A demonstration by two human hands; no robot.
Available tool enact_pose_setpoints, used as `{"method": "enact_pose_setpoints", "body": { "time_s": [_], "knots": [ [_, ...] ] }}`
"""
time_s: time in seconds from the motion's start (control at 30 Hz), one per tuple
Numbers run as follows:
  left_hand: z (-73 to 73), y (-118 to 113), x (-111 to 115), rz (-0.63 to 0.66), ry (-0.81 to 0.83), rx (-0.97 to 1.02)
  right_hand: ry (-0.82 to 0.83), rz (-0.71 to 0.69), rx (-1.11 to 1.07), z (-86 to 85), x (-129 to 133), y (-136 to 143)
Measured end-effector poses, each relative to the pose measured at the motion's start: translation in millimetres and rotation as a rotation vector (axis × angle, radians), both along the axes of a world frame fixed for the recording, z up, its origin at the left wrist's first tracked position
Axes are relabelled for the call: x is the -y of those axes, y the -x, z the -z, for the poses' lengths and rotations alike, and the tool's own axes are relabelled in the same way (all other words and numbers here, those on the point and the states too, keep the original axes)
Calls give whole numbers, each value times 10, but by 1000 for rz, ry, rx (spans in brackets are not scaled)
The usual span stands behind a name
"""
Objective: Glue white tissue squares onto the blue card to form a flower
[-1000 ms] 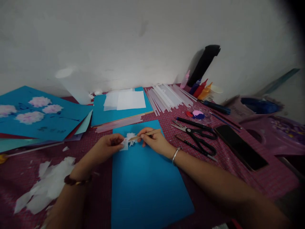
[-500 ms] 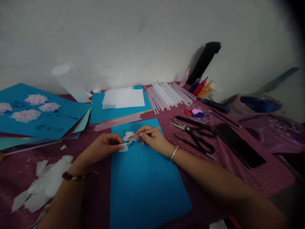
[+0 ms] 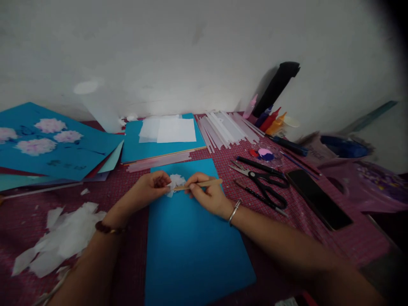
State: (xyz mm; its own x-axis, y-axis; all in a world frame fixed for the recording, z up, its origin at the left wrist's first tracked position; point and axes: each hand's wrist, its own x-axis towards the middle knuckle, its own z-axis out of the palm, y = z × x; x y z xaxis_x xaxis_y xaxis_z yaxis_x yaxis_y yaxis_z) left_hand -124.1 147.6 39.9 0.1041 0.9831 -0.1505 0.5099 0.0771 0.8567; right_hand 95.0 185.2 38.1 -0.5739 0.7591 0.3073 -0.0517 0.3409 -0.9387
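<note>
A blue sheet of card (image 3: pixel 194 238) lies in front of me, with a clump of crumpled white tissue paper (image 3: pixel 177 181) near its top. My right hand (image 3: pixel 205 191) pinches a flat wooden stick (image 3: pixel 207 183), whose tip reaches left to the tissue. Beside the clump, my left hand (image 3: pixel 154 187) has its fingers closed at a small piece of white tissue paper (image 3: pixel 170 192), close to the stick's tip. The fingertips partly cover that piece.
Torn white tissue (image 3: pixel 70 233) is heaped at left, below a blue card with paper flowers (image 3: pixel 63 157). White sheets (image 3: pixel 176 130) and pale strips (image 3: pixel 228 129) lie behind. Scissors (image 3: pixel 264 180), a phone (image 3: pixel 318 199) and paint bottles (image 3: pixel 270 121) stand or lie at right.
My left hand has moved right, up to the tissue clump. The wooden stick has shifted right and lies flatter, and the small tissue piece is now nearer the clump.
</note>
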Motion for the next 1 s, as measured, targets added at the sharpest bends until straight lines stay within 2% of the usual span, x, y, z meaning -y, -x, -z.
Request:
{"method": "enact_pose_setpoints", "body": {
  "time_s": [0.17,0.47,0.57,0.67,0.77,0.9,0.97,1.0],
  "knots": [
    [-29,39,11,30,29,130,-185,24,161,6,-7,25],
    [-65,12,13,-50,29,159,-386,-44,322,-33,2,-3],
    [-66,2,5,-93,39,182,-551,-98,420,-67,38,-18],
    [-35,22,0,-82,43,183,-736,-141,581,-105,91,-21],
    [15,59,-1,-66,38,186,-852,-191,680,-154,154,-25],
    [27,69,1,-59,40,211,-834,-235,673,-215,188,-51],
    [1,51,2,-65,36,213,-674,-212,523,-222,149,-63],
    [-12,41,2,-72,34,210,-537,-164,413,-217,113,-65]
  ]
}}
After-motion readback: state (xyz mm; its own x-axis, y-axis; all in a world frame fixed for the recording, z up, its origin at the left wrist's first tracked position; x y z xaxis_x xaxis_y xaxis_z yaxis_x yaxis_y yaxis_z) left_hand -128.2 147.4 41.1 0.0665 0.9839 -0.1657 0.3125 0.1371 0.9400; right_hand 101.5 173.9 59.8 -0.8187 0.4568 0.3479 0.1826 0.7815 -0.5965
